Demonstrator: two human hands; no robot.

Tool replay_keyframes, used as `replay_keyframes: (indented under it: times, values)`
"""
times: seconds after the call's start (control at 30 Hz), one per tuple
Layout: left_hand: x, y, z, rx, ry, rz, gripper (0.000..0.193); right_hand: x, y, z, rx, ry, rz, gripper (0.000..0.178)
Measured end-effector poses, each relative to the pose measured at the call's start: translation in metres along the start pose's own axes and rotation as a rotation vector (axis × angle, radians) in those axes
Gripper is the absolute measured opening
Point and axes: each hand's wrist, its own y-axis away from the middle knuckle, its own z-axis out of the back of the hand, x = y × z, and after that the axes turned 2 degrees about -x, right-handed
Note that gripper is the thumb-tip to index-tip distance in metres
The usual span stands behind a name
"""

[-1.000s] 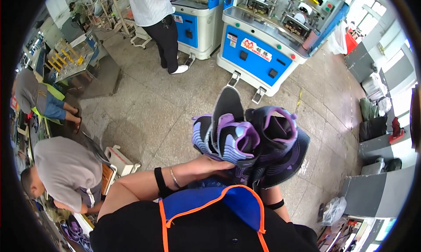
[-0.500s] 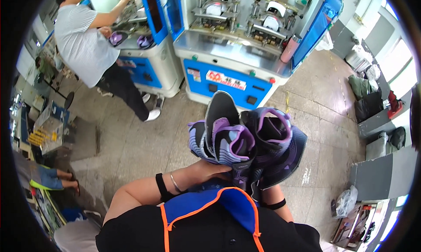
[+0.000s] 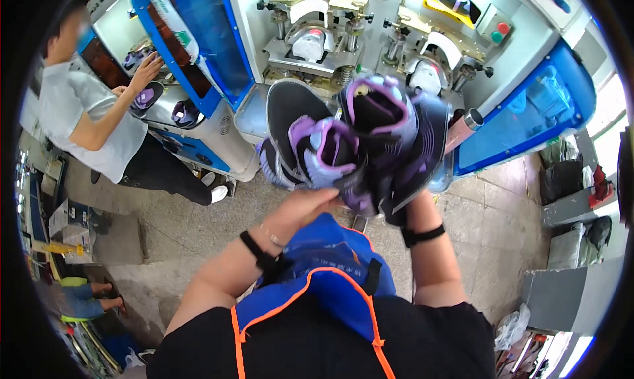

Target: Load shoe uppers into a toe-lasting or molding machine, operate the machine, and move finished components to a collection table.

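Several purple and black shoe uppers are bunched between my hands at chest height. My left hand [image 3: 305, 207] is closed on the left ones, its thumb along the lower edge of a striped lilac shoe upper [image 3: 323, 164]. A dark, flatter upper [image 3: 287, 111] stands up behind that one. On the right is another shoe upper [image 3: 380, 125] with a purple collar, and a dark curved one [image 3: 426, 144] lies outside it. My right hand [image 3: 422, 206] supports these from below; its fingers are mostly hidden behind them.
A blue and white machine with two clamping stations, the left mold [image 3: 310, 45] and right mold [image 3: 426, 78], stands ahead. A pink bottle [image 3: 462, 129] is at its right, beside a blue door [image 3: 528, 115]. At left, a person [image 3: 92, 121] works at another machine.
I have come closer to the machine, which now fills more of the upper view. My hands have carried the shoe uppers forward, in front of its worktop. My forearms are more stretched out.
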Motion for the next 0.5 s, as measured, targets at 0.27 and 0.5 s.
replay_keyframes:
  times: [0.27, 0.5]
  values:
    - [-0.080, -0.133, 0.142, -0.411, -0.566, 0.464, 0.046, -0.018, -0.075, 0.003, -0.152, 0.916, 0.130, 0.052]
    - [-0.121, -0.174, 0.168, -0.382, -0.608, 0.719, 0.058, -0.077, -0.058, 0.018, -0.191, 1.007, -0.178, 0.031]
